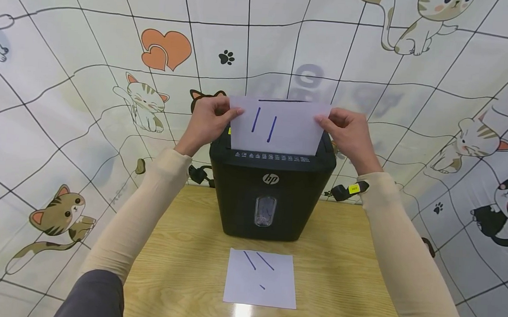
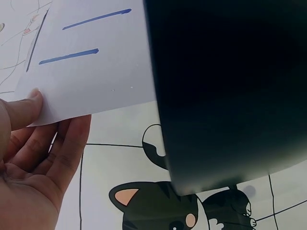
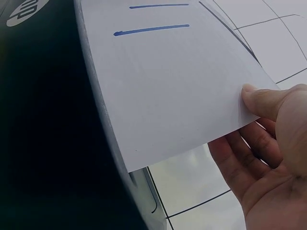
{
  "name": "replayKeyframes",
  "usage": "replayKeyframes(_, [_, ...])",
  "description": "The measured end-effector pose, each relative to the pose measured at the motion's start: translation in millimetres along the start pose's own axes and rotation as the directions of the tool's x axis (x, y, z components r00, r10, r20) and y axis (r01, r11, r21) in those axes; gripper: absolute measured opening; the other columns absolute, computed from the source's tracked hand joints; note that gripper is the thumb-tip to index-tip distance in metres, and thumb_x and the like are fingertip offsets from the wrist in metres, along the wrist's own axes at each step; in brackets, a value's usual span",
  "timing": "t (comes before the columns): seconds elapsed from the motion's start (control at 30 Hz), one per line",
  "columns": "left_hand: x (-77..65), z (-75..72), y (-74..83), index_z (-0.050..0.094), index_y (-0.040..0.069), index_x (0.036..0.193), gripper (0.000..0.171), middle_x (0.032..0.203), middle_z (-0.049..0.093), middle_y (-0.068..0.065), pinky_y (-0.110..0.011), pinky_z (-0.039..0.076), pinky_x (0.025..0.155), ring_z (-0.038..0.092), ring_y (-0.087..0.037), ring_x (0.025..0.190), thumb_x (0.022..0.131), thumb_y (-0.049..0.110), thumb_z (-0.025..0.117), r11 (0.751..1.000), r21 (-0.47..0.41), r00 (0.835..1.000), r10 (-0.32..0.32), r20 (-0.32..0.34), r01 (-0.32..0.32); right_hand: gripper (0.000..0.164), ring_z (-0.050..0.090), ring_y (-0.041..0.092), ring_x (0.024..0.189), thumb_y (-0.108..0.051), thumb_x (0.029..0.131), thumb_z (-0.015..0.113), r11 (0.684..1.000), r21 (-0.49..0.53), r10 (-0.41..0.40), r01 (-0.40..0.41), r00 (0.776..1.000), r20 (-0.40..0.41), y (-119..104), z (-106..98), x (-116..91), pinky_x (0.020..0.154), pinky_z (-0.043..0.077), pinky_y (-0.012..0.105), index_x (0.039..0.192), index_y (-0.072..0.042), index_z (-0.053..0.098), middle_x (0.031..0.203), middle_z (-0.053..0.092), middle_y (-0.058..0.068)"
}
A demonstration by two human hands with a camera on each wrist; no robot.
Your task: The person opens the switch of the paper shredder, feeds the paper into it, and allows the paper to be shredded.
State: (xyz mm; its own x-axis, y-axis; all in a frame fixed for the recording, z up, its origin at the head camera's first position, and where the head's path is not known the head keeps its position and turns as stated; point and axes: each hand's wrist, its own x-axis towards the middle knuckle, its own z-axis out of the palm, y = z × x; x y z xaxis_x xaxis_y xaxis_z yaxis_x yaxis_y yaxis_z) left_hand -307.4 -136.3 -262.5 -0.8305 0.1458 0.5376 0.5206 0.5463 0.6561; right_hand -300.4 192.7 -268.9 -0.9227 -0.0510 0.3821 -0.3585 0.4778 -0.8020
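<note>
A white sheet of paper (image 1: 296, 127) with blue pen strokes stands upright at the top of a black HP paper shredder (image 1: 243, 201). Its lower edge meets the shredder's top behind the row of icons. My left hand (image 1: 208, 122) pinches the sheet's left edge, thumb in front and fingers behind. At the opposite edge my right hand (image 1: 347, 134) pinches it the same way. Both wrist views show the thumb on the face of the sheet, with the other fingers curled behind. Through the shredder's small front window (image 1: 265, 211), pale scraps show.
A second white sheet (image 1: 260, 288) with short blue strokes lies on the wooden table (image 1: 180, 250) in front of the shredder. Black plugs (image 1: 343, 192) or cable ends show on both sides of it. A cat-print curtain (image 1: 268, 49) hangs close behind and at the sides.
</note>
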Motion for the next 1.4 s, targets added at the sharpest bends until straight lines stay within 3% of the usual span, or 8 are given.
replayKeyframes(0.17, [-2.0, -0.5, -1.1, 0.072, 0.014, 0.093, 0.026, 0.085, 0.07, 0.002, -0.025, 0.043, 0.065, 0.061, -0.008, 0.072, 0.084, 0.038, 0.069, 1.0, 0.01, 1.0, -0.008, -0.002, 0.008, 0.035, 0.051, 0.018, 0.082, -0.047, 0.081, 0.068, 1.0, 0.005, 0.004, -0.004, 1.0, 0.017, 2, 2, -1, 0.07, 0.041, 0.026, 0.097, -0.016, 0.071, 0.091, 0.067, 0.002])
replayKeyframes(0.33, [-4.0, 0.0, -1.5, 0.072, 0.016, 0.1, 0.029, 0.089, 0.071, 0.002, -0.024, 0.044, 0.068, 0.062, -0.007, 0.075, 0.084, 0.039, 0.069, 0.999, 0.015, 0.999, -0.037, 0.009, 0.037, 0.036, 0.051, 0.018, 0.081, -0.048, 0.081, 0.067, 1.0, -0.01, -0.011, 0.011, 1.0, 0.016, 4, 4, -2, 0.07, 0.04, 0.027, 0.096, -0.015, 0.071, 0.091, 0.067, 0.003])
replayKeyframes(0.63, [-6.4, 0.9, -3.8, 0.072, 0.018, 0.094, 0.025, 0.087, 0.069, 0.005, -0.026, 0.043, 0.066, 0.06, -0.006, 0.077, 0.084, 0.041, 0.068, 0.998, 0.046, 0.999, -0.035, 0.02, 0.034, 0.04, 0.054, 0.017, 0.089, -0.051, 0.081, 0.066, 0.998, -0.05, 0.036, -0.034, 0.999, 0.031, 7, 4, -5, 0.078, 0.043, 0.025, 0.106, -0.019, 0.071, 0.101, 0.067, -0.001])
replayKeyframes(0.93, [-8.2, 3.0, -6.3, 0.071, 0.019, 0.092, 0.023, 0.085, 0.07, 0.005, -0.027, 0.043, 0.064, 0.06, -0.006, 0.076, 0.084, 0.04, 0.068, 0.998, 0.052, 0.998, -0.038, 0.044, 0.035, 0.041, 0.054, 0.016, 0.088, -0.053, 0.081, 0.064, 0.998, -0.067, 0.012, -0.008, 0.998, 0.054, 11, 3, -6, 0.078, 0.042, 0.026, 0.103, -0.019, 0.071, 0.098, 0.068, -0.001])
replayKeyframes(1.4, [-12.0, 3.2, -9.4, 0.072, 0.016, 0.095, 0.023, 0.085, 0.071, 0.002, -0.026, 0.044, 0.068, 0.06, -0.01, 0.073, 0.085, 0.036, 0.069, 0.998, 0.049, 0.998, -0.051, 0.044, 0.049, 0.044, 0.058, 0.015, 0.092, -0.057, 0.08, 0.063, 0.996, -0.074, 0.057, -0.052, 0.995, 0.078, 12, 7, -11, 0.083, 0.044, 0.03, 0.107, -0.022, 0.07, 0.102, 0.069, 0.0])
